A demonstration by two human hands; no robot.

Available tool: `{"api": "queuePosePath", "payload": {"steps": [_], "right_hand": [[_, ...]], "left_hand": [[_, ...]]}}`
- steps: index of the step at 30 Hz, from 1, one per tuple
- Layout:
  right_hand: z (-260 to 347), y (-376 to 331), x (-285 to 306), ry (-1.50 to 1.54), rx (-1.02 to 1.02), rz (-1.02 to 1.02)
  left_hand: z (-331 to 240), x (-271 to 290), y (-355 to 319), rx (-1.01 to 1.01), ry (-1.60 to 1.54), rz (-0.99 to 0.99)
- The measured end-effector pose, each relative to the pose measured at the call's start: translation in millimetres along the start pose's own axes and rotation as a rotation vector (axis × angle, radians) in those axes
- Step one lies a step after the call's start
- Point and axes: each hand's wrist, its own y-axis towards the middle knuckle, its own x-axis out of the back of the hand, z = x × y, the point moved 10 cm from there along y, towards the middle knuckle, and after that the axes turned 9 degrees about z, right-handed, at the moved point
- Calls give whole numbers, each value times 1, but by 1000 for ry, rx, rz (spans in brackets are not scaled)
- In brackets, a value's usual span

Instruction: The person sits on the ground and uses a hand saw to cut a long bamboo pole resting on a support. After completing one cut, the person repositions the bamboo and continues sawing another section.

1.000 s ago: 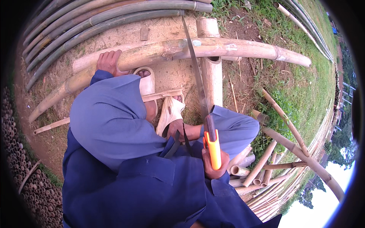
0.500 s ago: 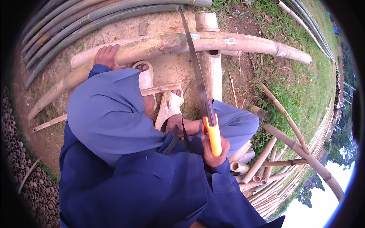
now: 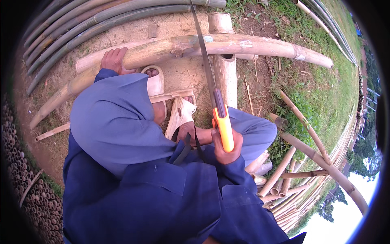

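Outdoors on bare sandy dirt with grass off to the right, stacked grey-green bamboo poles (image 3: pixel 101 16) along the far left. Left hand (image 3: pixel 113 60) is pressed flat, fingers spread over the long pale yellow bamboo culm (image 3: pixel 252 44) lying across a short upright bamboo post (image 3: pixel 225 77). I'd keep that hand well left of the cut. Right hand (image 3: pixel 226 147) is clamped round the orange-handled hand saw (image 3: pixel 211 87), blade crossing the culm mid-scene. Long, light strokes, blade square, would probably stop it binding.
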Motion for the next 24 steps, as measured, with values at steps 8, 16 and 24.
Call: {"api": "queuePosePath", "payload": {"steps": [8, 16, 24], "right_hand": [[24, -36, 9, 42, 54, -12], [19, 57, -1, 51, 75, -58], [33, -48, 10, -35, 75, -35]], "left_hand": [[-4, 5, -3, -25, 7, -38], [-4, 11, -2, -29, -1, -60], [-1, 1, 2, -9, 10, -10]]}}
